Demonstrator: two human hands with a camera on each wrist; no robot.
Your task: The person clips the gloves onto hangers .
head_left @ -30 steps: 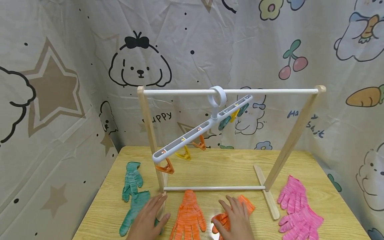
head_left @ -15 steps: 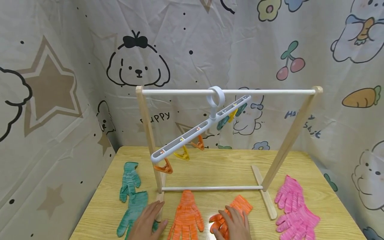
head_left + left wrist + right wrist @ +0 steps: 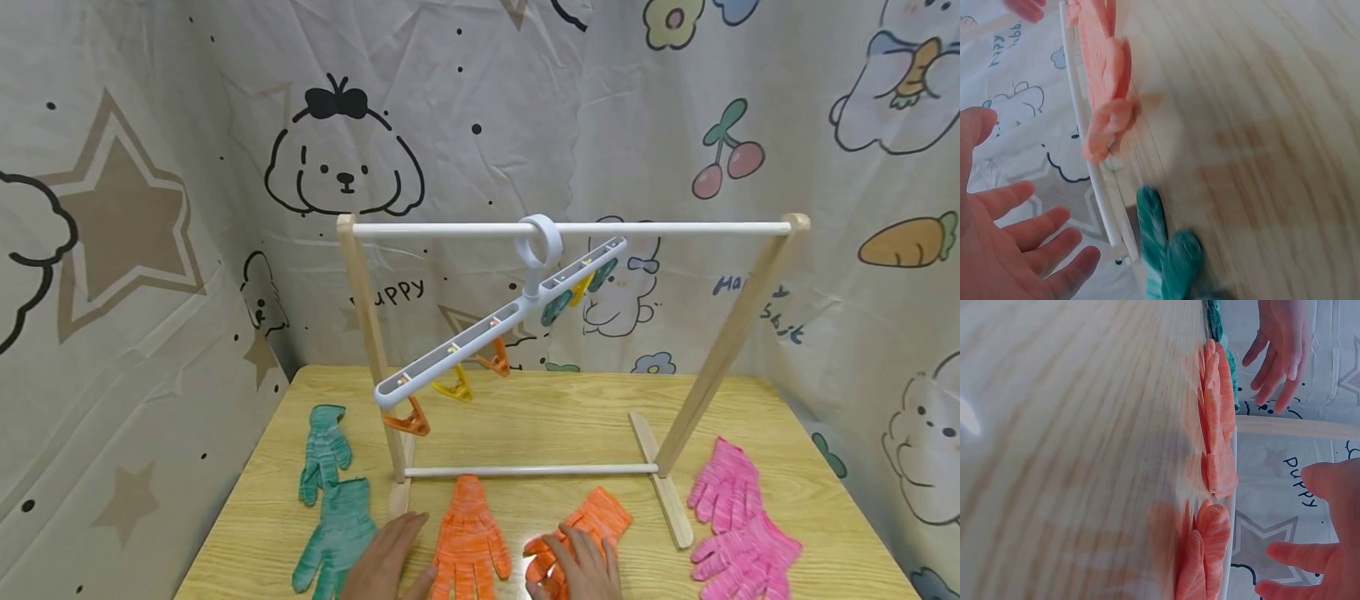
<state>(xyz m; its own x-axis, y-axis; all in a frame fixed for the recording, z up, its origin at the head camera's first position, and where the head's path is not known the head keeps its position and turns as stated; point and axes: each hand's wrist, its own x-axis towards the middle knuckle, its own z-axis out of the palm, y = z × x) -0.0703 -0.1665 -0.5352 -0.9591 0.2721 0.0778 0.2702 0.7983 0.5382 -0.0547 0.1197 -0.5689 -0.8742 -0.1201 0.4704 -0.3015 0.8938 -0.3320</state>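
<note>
My left hand (image 3: 386, 560) hovers at the near edge between a green glove and the flat orange glove (image 3: 471, 542), its fingers spread and holding nothing. My right hand (image 3: 579, 568) is above the second orange glove (image 3: 600, 517), overlapping its fingers in the head view. In the right wrist view the right hand (image 3: 1316, 544) shows loose, separated fingers with nothing in them. Two green gloves (image 3: 341, 525) lie on the left, and two pink gloves (image 3: 750, 554) on the right. A grey clip hanger (image 3: 457, 346) with orange, yellow and green clips hangs beyond the hands.
The hanger's ring loops over the top white bar (image 3: 675, 228) of a wooden-sided rack (image 3: 720, 358). A lower white bar (image 3: 532, 471) runs just behind the orange gloves. All stand on a wood-grain table (image 3: 540, 425), with a cartoon-print curtain (image 3: 480, 167) behind and at the sides.
My left hand has shifted right and slightly nearer, toward the flat orange glove. My right hand has drawn back a little, uncovering more of the glove beneath. The gloves and hanger stay put.
</note>
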